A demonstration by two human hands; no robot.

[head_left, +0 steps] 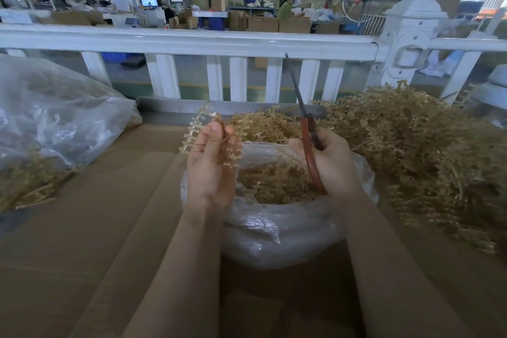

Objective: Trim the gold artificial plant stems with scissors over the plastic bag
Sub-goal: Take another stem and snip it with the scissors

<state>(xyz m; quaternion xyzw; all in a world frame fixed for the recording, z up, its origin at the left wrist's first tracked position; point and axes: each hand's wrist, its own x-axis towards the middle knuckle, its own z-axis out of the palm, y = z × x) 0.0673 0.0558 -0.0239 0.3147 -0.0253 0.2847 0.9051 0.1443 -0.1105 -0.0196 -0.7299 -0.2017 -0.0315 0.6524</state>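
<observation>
My left hand point(211, 164) holds a gold plastic stem point(196, 129) with short side prongs, raised just left of the bag's mouth. My right hand point(332, 164) grips red-handled scissors point(308, 145); their dark blades point up and away, nearly closed, apart from the stem. Between both hands sits a clear plastic bag point(274, 230), open at the top and holding small gold cut pieces point(274, 184).
A big heap of gold stems point(406, 145) lies to the right on the brown cardboard surface point(109, 214). A large clear bag point(49, 118) with more gold stems sits at the left. A white railing point(192, 44) runs across behind; people work beyond it.
</observation>
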